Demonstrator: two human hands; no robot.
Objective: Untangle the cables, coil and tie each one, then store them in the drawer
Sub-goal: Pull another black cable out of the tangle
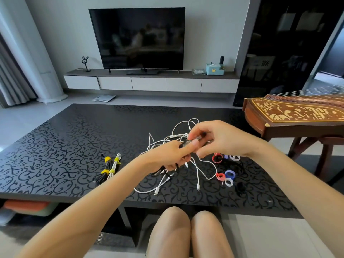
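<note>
A tangle of white cables [197, 170] with a few black ones lies on the black patterned table [55, 146], lifted at its middle. My left hand [167, 157] grips a bunch of the cables from above. My right hand [214, 138] pinches a dark cable end just above the left hand's fingers. Two coiled cables, one black [105, 169] and one white [114, 165], lie at the left, each bound with yellow ties. Loose ties in red, blue, white and black [226, 176] sit to the right of the tangle.
A wooden stringed instrument [294, 116] on a stand juts in at the right, close to the table's corner. A TV console with drawers [149, 83] stands along the far wall under a television. My knees [188, 231] are below the table's near edge.
</note>
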